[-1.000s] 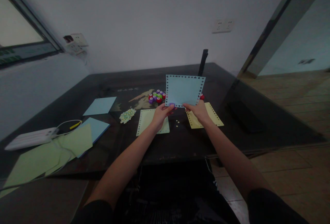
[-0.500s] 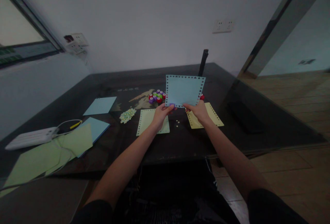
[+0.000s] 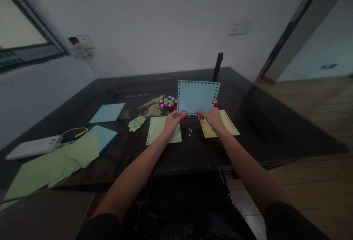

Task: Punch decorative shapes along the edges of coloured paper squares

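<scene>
While the left hand (image 3: 173, 117) pinches a small purple object (image 3: 184, 112) at the lower edge of a blue sheet (image 3: 197, 97), the right hand (image 3: 210, 117) grips that edge farther right, above the dark table (image 3: 193, 155). Green paper (image 3: 154, 129) and yellow paper (image 3: 228, 124) lie nearer, colourful round pieces (image 3: 168, 103) behind.

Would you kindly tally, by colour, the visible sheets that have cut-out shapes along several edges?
Blue sheet, held up: 1
Pale green sheet, on the table: 1
Yellow sheet, on the table: 1
Total: 3
</scene>
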{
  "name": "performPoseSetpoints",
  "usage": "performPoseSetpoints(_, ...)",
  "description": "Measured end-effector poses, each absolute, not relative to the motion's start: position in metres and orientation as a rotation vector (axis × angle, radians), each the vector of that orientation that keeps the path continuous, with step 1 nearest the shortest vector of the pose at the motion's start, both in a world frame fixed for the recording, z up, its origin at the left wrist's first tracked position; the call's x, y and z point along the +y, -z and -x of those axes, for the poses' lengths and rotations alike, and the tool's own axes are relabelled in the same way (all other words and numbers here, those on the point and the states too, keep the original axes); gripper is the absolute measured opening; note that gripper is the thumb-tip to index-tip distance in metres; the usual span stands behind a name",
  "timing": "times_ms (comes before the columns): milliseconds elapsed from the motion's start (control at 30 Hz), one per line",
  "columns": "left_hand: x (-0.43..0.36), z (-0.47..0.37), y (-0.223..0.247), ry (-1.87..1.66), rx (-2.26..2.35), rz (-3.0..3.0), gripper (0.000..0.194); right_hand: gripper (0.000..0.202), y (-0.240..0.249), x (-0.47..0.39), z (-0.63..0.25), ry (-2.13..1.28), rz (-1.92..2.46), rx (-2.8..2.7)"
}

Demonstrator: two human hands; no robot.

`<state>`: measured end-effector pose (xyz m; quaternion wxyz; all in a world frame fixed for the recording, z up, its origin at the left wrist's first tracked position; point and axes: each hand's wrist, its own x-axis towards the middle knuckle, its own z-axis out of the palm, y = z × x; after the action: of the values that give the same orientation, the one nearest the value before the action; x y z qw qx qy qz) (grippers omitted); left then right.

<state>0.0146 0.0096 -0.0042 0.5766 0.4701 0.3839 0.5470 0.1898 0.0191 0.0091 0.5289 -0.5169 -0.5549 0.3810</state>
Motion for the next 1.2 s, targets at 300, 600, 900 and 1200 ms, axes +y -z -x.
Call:
performPoseSetpoints(300,0.0101,-0.0148,0.0047,-1.286,0.899,-1.093,0.033,0.015,-0.013,0.0176,-0.188,-0.911,1.257,-1.318)
performPoseSetpoints(600,0.0099,-0.0145,0.0054,-1.298,0.9,-1.127,0.033,0.017,-0.0113,0.0179,-0.1886,-0.915,1.228,-1.325)
performPoseSetpoints(900,0.0112,-0.0143,0.0063,-1.308,0.884,-1.135,0.033,0.018,-0.0127,0.0172,-0.1879,-0.917,1.26,-1.298)
performPoseSetpoints(1200,0.0123,-0.0147,0.0078,-1.317,0.894,-1.132,0.034,0.016,-0.0141,0.0169,-0.1879,-0.917,1.264,-1.315)
